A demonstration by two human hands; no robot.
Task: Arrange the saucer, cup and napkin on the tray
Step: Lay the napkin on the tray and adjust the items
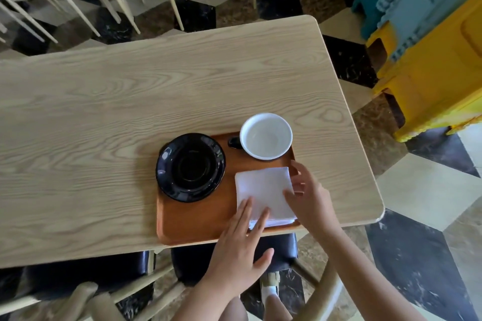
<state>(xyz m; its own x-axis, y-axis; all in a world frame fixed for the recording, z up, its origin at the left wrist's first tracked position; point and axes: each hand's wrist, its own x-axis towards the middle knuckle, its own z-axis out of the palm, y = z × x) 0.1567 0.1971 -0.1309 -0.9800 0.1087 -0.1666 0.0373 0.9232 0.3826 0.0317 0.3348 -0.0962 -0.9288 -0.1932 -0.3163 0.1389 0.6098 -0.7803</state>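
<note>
Your left hand (241, 250) is nearest the lens: palm down, fingers spread flat, two fingertips pressing on the near-left corner of the white napkin (263, 191); nothing is gripped. Your right hand (306, 197) is loosely open, fingers curled lightly, touching the napkin's right edge; whether it pinches the cloth or only rests against it, I cannot tell.

Head view, task items: napkin, folded square, lies flat in the near-right part of the wooden tray (187, 224), its near edge showing stacked folds close to the tray's near rim. Black saucer (190, 167) sits at the tray's far-left corner, overhanging the left rim slightly, just beside the napkin but apart from it. White cup (266, 136), upright and empty, stands at the far-right corner, dark handle pointing left toward the saucer. Tray rests at the near right edge of the light wood table (104, 112), near rim projecting past the table edge.
</note>
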